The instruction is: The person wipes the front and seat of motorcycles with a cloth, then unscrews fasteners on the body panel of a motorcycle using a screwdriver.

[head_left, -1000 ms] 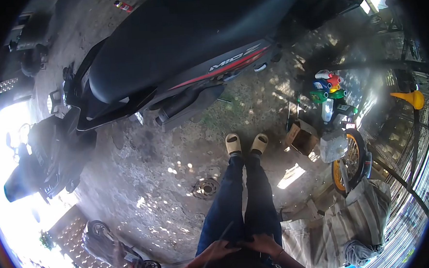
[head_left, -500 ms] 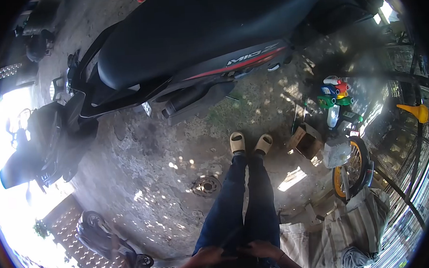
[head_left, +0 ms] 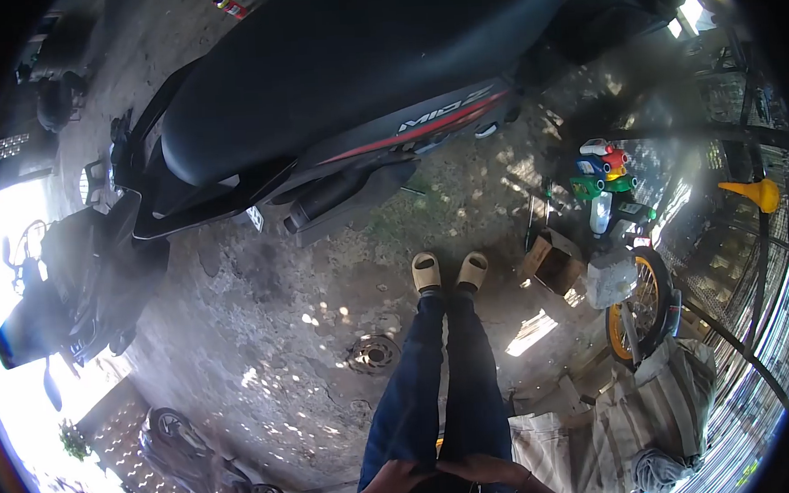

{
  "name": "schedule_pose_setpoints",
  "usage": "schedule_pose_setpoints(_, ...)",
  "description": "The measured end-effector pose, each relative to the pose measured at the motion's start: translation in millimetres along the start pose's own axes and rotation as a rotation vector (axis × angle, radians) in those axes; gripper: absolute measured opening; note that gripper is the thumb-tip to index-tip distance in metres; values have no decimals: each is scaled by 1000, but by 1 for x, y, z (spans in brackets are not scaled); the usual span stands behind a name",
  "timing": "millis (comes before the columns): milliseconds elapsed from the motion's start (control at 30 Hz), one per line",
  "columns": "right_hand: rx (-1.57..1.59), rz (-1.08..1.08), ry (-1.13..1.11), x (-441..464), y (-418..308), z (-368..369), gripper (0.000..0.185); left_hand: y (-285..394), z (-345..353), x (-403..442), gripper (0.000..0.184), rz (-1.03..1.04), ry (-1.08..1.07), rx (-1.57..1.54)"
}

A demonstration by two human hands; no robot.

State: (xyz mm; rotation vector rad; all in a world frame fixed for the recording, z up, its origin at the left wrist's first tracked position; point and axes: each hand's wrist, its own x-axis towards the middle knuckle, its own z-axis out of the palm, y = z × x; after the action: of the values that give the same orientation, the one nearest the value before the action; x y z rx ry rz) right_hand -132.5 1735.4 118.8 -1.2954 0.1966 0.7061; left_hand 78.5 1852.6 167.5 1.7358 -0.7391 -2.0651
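My left hand (head_left: 396, 480) and my right hand (head_left: 483, 469) are low in the view, close together over my lap, in front of dark clothing. Their fingers look curled inward toward each other; whatever they hold, if anything, is hidden in shadow. A thin dark band is on my right wrist. Between the hands and my thighs shows a small yellow-orange patch (head_left: 440, 444). My legs in blue jeans (head_left: 470, 367) reach forward to beige slides (head_left: 426, 272) on the concrete floor.
A dark scooter (head_left: 333, 89) stands across the front, another (head_left: 84, 272) at left. A round metal disc (head_left: 372, 354) lies beside my legs. At right are a cardboard box (head_left: 553, 262), coloured bottles (head_left: 600, 169), an orange-rimmed wheel (head_left: 645, 309), a yellow funnel (head_left: 753, 195) and striped sacking (head_left: 644, 403).
The view has shifted slightly, so the scooter and floor items sit a little further left. A red bottle shows more fully at the top. My hands stay together over my lap.
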Motion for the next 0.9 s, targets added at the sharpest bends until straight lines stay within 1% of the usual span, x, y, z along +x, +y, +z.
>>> schedule_pose_setpoints(33,-53,12,-77,-2,8,3,42,3,-1,3,40,3,-11,-23)
schedule_pose_setpoints(67,12,97,-98,-1,17,8,39,4,-1,6,41,6,-20,-45)
schedule_pose_setpoints(100,78,179,-118,2,25,12,38,-6,4,10,42,-32,-79,33)
schedule_pose_setpoints(167,51,317,-173,6,13,0,41,-35,19,21,46,-110,-196,190)
schedule_pose_setpoints(233,-131,431,-236,10,-36,-41,42,-7,12,29,49,-164,-233,264)
schedule_pose_setpoints(267,-284,425,-85,7,-27,-36,39,9,7,33,50,-191,-253,303)
schedule_pose_setpoints(333,-582,399,219,1,-11,-24,36,31,3,37,45,-205,-269,438)
schedule_pose_setpoints(367,-534,394,241,-4,-12,-22,36,38,3,38,42,-209,-272,503)
schedule_pose_setpoints(433,-440,393,297,-15,-33,-34,36,43,5,39,44,19,-24,623)
schedule_pose_setpoints(467,-415,428,371,-19,-39,-38,33,44,7,40,45,136,103,671)
schedule_pose_setpoints(533,-365,495,521,-27,-50,-47,29,30,11,50,44,270,-47,572)
schedule_pose_setpoints(567,-307,463,648,-31,-50,-52,28,23,13,55,44,338,-119,525)
schedule_pose_setpoints(633,-180,392,903,-36,-44,-65,27,34,3,54,41,105,-325,563)
schedule_pose_setpoints(667,-154,426,929,-37,-42,-70,26,38,-2,52,39,-18,-437,581)
schedule_pose_setpoints(733,-102,502,977,-42,-40,-90,26,78,-17,48,38,-118,-549,724)
schedule_pose_setpoints(767,-81,464,1028,-44,-40,-100,25,90,-20,49,37,-172,-600,793)
schedule_pose_setpoints(833,-25,388,1130,-43,-41,-115,25,73,-9,54,38,5,-491,704)
schedule_pose_setpoints(867,46,383,1198,-40,-32,-118,24,58,-2,54,39,87,-445,658)
schedule_pose_setpoints(900,65,395,1220,-37,-22,-121,25,42,10,56,39,79,-408,635)
